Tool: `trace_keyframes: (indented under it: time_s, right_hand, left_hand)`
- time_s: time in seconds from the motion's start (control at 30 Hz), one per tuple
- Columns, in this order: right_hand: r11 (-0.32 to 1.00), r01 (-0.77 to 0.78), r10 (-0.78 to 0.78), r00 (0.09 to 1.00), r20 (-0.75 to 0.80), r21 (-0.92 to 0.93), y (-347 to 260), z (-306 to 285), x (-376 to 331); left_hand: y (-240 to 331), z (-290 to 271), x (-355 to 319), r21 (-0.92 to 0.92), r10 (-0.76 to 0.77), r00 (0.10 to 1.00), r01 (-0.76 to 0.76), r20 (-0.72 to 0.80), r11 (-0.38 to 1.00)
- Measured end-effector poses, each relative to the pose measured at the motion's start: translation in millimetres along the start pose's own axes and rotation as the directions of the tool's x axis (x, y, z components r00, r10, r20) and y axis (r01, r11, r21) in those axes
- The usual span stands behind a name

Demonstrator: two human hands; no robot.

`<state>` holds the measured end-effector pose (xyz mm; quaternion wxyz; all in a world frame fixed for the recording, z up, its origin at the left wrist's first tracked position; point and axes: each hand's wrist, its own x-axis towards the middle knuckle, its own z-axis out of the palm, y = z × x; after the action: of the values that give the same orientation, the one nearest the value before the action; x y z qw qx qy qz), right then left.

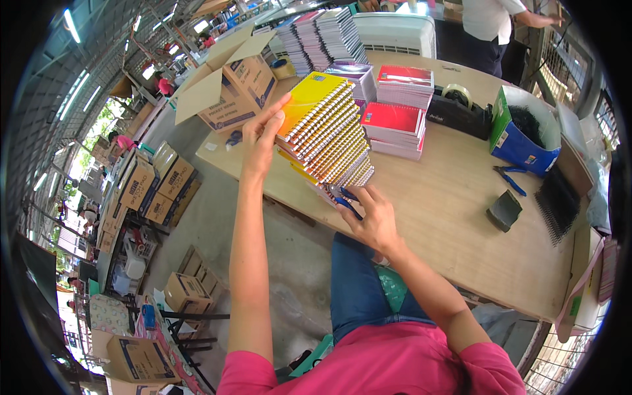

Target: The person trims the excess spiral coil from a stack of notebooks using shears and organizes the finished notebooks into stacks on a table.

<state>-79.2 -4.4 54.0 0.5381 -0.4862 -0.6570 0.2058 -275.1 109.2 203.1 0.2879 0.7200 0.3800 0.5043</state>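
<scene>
My left hand (261,135) is closed on the left edge of a thick, fanned stack of spiral notebooks (324,128) with yellow covers, thumb along the top cover. The stack is tilted at the table's near edge, its wire-bound edges stepped toward me. At its lower end, my right hand (375,220) grips blue-handled pliers (347,203), their jaws up against the lowest wire bindings. Just where the jaws bite is too small to make out. Beyond the stack lie red notebooks (394,118) in piles, and purple notebooks (355,74) beside them.
Right on the table (441,191) are a tape dispenser (459,113), a blue-green box (520,155) of black coils, spare pliers (510,179), a dark block (505,210) and loose black coils (558,204). An open carton (242,92) stands far left; a person (488,29) stands behind.
</scene>
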Motion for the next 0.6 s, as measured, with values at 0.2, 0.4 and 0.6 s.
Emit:
trace_keyframes:
  time_s: [0.2, 0.4, 0.6]
  right_hand:
    - [0.604, -0.637, 0.421, 0.765, 0.488, 0.479, 6, -17, 19]
    - [0.985, 0.128, -0.136, 0.988, -0.072, -0.116, 7, -5, -9]
    - [0.976, 0.171, -0.179, 0.983, -0.049, -0.137, 2, 3, -7]
  left_hand:
    - [1, 3, 0, 0.004, 0.003, 1.000, -0.003, -0.002, 1.000]
    - [0, 1, 0, -0.003, -0.007, 1.000, 0.007, -0.002, 1.000]
    - [0, 1, 0, 0.001, 0.000, 1.000, 0.000, 0.000, 1.000]
